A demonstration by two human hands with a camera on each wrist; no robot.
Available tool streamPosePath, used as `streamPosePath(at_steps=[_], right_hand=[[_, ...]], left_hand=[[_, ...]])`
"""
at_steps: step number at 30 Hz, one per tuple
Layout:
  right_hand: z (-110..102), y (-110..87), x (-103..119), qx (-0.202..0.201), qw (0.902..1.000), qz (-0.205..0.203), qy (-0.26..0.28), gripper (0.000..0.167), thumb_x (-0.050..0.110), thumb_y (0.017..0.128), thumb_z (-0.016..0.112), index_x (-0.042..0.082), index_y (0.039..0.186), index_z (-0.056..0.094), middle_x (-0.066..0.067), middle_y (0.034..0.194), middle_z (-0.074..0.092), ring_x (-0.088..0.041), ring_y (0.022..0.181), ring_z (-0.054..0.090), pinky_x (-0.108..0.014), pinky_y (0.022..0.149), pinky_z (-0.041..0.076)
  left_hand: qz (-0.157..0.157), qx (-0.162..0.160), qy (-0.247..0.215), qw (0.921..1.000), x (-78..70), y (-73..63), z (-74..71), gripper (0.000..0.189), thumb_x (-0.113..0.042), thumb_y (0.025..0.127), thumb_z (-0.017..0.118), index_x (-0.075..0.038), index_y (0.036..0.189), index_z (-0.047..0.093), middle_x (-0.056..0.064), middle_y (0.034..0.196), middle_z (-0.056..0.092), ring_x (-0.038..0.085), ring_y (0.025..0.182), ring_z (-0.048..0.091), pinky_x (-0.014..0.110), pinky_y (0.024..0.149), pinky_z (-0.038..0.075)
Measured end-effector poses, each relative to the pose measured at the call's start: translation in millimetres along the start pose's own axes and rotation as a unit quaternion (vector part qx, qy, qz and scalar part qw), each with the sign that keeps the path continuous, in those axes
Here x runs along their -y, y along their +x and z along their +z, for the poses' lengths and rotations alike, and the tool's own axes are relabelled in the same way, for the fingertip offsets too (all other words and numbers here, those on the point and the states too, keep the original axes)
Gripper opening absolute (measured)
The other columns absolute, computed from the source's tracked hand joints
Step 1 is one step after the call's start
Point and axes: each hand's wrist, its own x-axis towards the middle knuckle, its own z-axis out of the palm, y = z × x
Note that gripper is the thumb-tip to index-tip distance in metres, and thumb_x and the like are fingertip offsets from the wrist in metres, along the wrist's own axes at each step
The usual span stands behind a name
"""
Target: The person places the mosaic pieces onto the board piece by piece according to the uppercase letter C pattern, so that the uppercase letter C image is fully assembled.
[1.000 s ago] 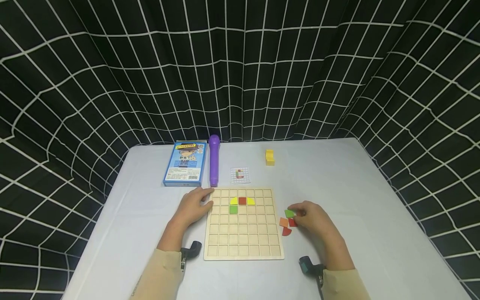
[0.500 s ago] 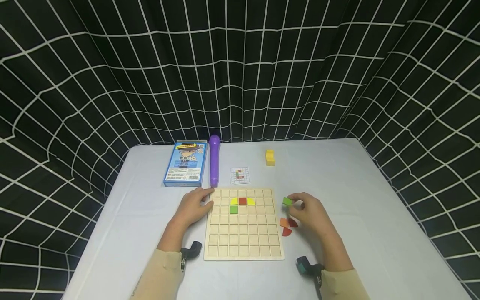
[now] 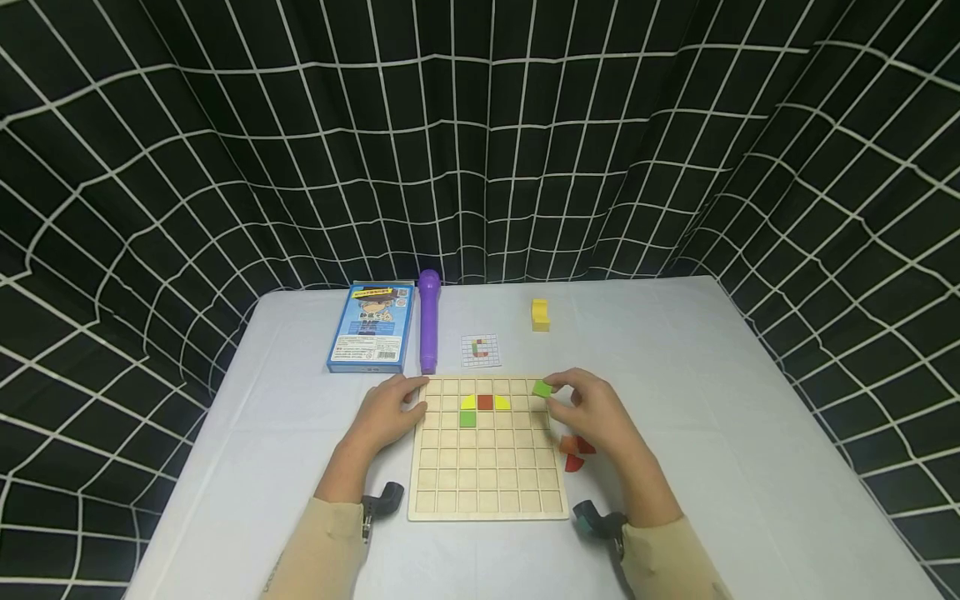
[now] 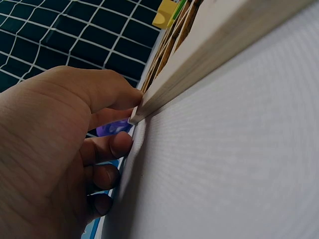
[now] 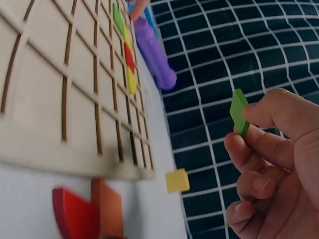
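Observation:
My left hand [image 3: 386, 414] holds the upper-left corner of a wooden grid board [image 3: 487, 483], thumb and index finger right at its edge. Between thumb and fingertips, my right hand [image 3: 596, 412] pinches a green square tile [image 3: 542, 389], raised over the board's upper-right corner; the right wrist view shows the tile [image 5: 239, 113] tilted. Set in the board are two yellow quarter-round tiles, left [image 3: 468, 403] and right [image 3: 502, 403], with a red square tile [image 3: 485, 402] between them. Another green square tile [image 3: 467, 419] sits below the left yellow one.
Right of the board lie an orange tile [image 3: 568, 445] and two red rounded tiles [image 3: 574, 463], partly under my right hand. Behind the board are a small pattern card [image 3: 480, 360], a purple microphone-shaped stick [image 3: 428, 325], a blue box [image 3: 371, 329] and a yellow block [image 3: 540, 317].
My right hand has lifted the green tile from the loose pieces and carried it left and away from me, over the board's corner. My left hand stays in place.

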Motion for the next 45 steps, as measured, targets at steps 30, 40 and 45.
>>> streamPosePath(at_steps=[30,40,45], right_hand=[[64.5,13.8,43.4,0.121,0.9827,-0.14,-0.011,0.024,0.015,0.087,0.078,0.012,0.11,0.079,0.009,0.097,0.064,-0.014,0.08,0.056,-0.031,0.072,0.048],[84.2,8.0,42.5,0.159,0.9747,-0.144,-0.064,0.02,0.018,0.085,0.076,0.014,0.104,0.082,0.01,0.084,0.06,-0.01,0.073,0.051,-0.027,0.063,0.044],[88.3,5.0,42.9,0.149,0.9746,-0.137,-0.097,0.022,0.017,0.085,0.076,0.014,0.106,0.082,0.012,0.083,0.058,-0.009,0.071,0.049,-0.026,0.06,0.042]], left_hand=[[0.008,0.0,-0.004,1.0,3.8,3.2,0.7,0.048,-0.03,0.095,0.07,-0.017,0.14,0.065,-0.005,0.087,0.052,0.015,0.077,0.047,0.036,0.072,0.04],[0.005,0.007,-0.003,1.0,4.2,2.3,-0.1,0.048,-0.03,0.095,0.069,-0.017,0.141,0.064,-0.005,0.088,0.052,0.015,0.079,0.047,0.035,0.074,0.041],[0.003,0.006,-0.003,1.0,3.1,2.3,-0.1,0.048,-0.031,0.095,0.069,-0.017,0.141,0.064,-0.005,0.088,0.052,0.015,0.079,0.047,0.035,0.073,0.041]])
